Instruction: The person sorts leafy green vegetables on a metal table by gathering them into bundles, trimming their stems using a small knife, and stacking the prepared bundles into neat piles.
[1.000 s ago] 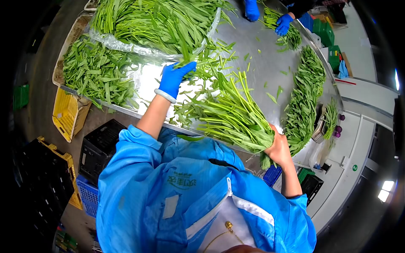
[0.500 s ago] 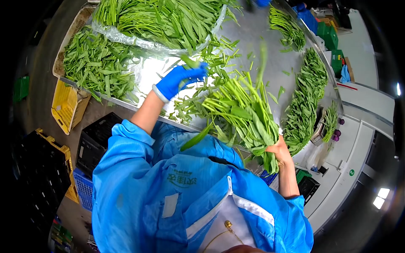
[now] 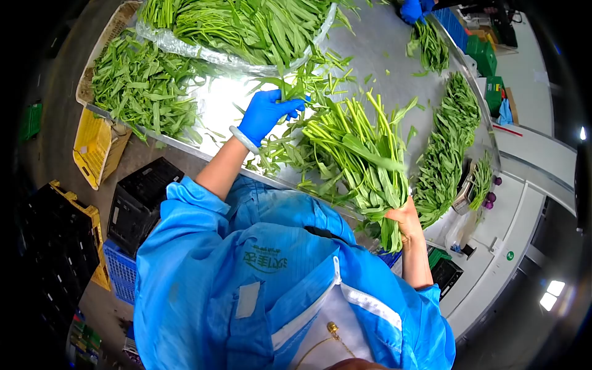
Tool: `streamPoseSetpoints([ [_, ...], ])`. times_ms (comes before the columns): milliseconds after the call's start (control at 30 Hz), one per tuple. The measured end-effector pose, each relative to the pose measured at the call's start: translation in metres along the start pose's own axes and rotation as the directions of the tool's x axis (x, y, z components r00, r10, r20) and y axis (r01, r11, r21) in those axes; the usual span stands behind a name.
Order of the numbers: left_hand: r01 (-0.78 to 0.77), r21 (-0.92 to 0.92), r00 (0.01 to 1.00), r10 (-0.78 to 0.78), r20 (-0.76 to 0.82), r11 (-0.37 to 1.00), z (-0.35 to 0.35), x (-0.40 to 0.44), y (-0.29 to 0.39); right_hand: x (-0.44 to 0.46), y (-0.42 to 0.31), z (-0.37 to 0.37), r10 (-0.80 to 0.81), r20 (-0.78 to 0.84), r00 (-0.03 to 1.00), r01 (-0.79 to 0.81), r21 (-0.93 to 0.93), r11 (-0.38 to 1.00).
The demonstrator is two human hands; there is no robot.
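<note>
My right hand (image 3: 405, 217) is wrapped round the leafy end of a bunch of water spinach (image 3: 364, 154), its cut stems fanned up and left over the table's near edge. To its left, my left hand (image 3: 266, 116) in a blue glove is above the metal table (image 3: 228, 102), fingers bent together near the stem ends. A loose water spinach leaf (image 3: 285, 90) appears caught at those fingers, partly hidden by the glove. Scattered leaves and stem bits (image 3: 271, 157) lie below and beside this hand.
A large heap of water spinach (image 3: 240, 31) in clear plastic fills the far left. Loose leaves (image 3: 145, 92) are piled at the left edge. Along the right side lies a row of bunches (image 3: 449, 145). Another person's gloved hand (image 3: 417, 10) touches a small bunch (image 3: 431, 48). Crates (image 3: 145, 200) stand lower left.
The held bunch has shifted slightly, its stems pointing more upward. My left hand has moved only a little. At the far right, the other person's hand has come onto the small bunch, which has moved.
</note>
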State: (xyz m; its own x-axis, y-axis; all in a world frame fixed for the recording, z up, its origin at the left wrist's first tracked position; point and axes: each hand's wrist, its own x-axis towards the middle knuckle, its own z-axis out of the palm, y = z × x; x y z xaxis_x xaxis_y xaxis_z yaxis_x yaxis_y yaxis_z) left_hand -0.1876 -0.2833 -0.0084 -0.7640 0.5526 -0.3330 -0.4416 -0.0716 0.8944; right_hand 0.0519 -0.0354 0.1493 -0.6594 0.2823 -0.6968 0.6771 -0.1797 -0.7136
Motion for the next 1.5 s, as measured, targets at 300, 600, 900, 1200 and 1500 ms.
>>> streamPoseSetpoints([
  [300, -0.183, 0.319, 0.956, 0.092, 0.28, 0.93, 0.04, -0.003, -0.013, 0.01, 0.004, 0.003, -0.008, 0.058, 0.998, 0.011, -0.045, 0.999],
  [600, 0.044, -0.556, 0.993, -0.096, -0.064, 0.83, -0.038, 0.019, -0.026, 0.017, 0.036, -0.031, 0.098, 0.035, 0.995, -0.104, 0.312, 0.944],
  [900, -0.04, 0.02, 0.906, 0.028, 0.422, 0.999, 0.083, -0.021, -0.072, 0.02, 0.021, -0.011, 0.013, 0.045, 0.999, -0.026, 0.309, 0.951],
  [1200, 0.1, -0.116, 0.993, -0.108, -0.057, 0.988, -0.045, 0.028, -0.03, 0.008, 0.037, -0.049, 0.061, 0.037, 0.997, -0.067, 0.199, 0.978],
  [1500, 0.146, 0.032, 0.866, -0.144, 0.478, 0.989, 0.046, -0.02, 0.018, 0.011, 0.023, -0.029, -0.002, 0.096, 0.995, -0.001, 0.034, 0.999],
])
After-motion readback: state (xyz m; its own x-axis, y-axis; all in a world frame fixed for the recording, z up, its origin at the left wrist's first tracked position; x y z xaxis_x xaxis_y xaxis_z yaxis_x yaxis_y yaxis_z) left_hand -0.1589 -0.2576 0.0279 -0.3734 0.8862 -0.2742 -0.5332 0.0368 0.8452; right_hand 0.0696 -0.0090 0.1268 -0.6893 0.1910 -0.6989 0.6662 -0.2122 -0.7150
